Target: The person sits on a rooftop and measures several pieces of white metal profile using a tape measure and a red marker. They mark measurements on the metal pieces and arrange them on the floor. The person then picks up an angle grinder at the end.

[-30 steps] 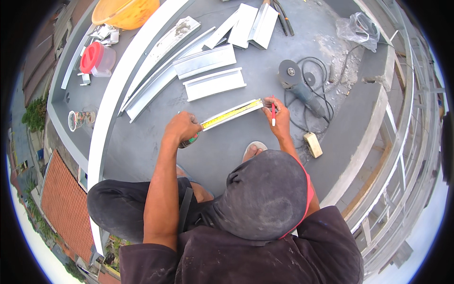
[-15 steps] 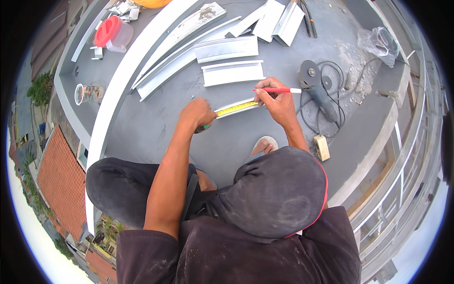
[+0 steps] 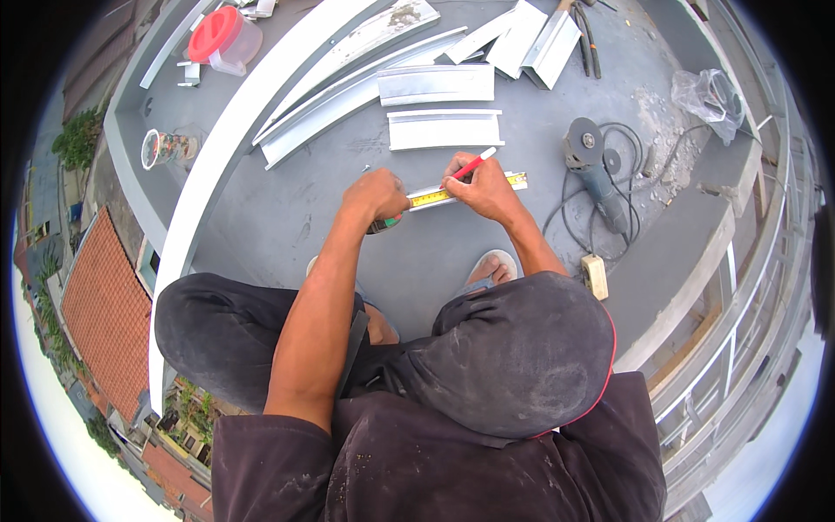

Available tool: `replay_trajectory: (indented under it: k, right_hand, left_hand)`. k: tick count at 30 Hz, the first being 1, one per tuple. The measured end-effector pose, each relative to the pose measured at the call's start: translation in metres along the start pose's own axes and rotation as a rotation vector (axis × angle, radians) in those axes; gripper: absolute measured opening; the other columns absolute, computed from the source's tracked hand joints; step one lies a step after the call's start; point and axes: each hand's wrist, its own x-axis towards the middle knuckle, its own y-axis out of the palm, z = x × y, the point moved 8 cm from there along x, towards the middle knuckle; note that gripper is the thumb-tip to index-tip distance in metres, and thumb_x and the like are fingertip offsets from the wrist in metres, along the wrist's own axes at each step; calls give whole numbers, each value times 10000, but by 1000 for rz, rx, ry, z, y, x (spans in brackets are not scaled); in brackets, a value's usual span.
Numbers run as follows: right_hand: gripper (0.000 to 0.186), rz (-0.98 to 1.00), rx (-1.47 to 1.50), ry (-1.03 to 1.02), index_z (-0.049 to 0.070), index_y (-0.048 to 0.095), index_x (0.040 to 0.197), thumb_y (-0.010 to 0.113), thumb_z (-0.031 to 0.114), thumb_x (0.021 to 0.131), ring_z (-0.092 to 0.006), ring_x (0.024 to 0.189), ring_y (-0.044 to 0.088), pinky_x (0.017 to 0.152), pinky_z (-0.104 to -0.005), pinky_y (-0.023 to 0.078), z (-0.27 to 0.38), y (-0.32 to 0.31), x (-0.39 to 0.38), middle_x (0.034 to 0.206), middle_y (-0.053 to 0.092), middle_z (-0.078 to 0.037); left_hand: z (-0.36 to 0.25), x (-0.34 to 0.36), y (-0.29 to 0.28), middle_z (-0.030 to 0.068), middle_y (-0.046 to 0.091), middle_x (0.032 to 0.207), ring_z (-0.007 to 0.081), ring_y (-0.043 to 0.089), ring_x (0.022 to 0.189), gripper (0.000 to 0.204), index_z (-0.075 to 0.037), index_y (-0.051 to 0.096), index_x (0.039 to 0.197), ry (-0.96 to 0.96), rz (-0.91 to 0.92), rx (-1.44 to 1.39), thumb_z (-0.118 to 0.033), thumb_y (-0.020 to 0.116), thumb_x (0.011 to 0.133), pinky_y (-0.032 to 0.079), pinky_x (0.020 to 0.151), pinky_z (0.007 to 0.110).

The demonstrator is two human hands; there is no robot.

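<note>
My left hand is closed around a tape measure with a dark and green case, at the left end of a short white metal channel. The yellow tape blade lies along that channel. My right hand grips a red marker with a white end, its point down at the tape and channel, partly hidden by the fingers. Two more cut channel pieces lie just beyond my hands, near longer metal profiles.
An angle grinder with cord and beige block lies right, by rubble and a plastic bag. A long curved white profile runs left, beside a red-lidded container and a cup. A concrete ledge bounds the right.
My right hand has brought the marker from the channel's right end leftward onto the middle, turning it point down. The view has shifted, so surroundings sit higher and farther right.
</note>
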Motion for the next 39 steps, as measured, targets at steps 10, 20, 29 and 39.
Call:
replay_trajectory:
  k: [10,20,29,39]
  right_hand:
    - [224,22,-59,6,28,755,924,741,246,871,-241,669,663,684,-404,524,-6,3,5,716,701,-133]
    - [200,-601,338,-141,3,734,1145,677,185,1085,-111,823,689,694,-258,535,2,-71,-44,957,748,-66]
    - [316,-742,-430,-244,25,717,1261,757,137,967,-243,1031,693,888,-370,557,-78,-79,-111,1171,728,-131]
    - [303,-406,-11,133,-6,743,965,756,294,1002,-335,765,661,773,-425,519,-118,-99,-44,834,725,-157]
  left_hand:
    - [-1,-1,-1,68,821,1028,270,770,1000,268,-167,854,1035,-14,-21,-4,-311,781,822,601,881,428]
    - [-2,-4,-4,162,811,990,331,764,947,342,-80,851,1048,53,-48,-19,-332,810,821,589,868,443]
    - [-32,-58,-84,144,809,936,243,749,832,299,-44,841,1026,153,-129,-203,-297,828,866,580,788,393]
    - [-28,-65,-77,59,722,822,159,648,732,321,-48,825,1027,270,86,-125,-330,832,876,506,709,343]
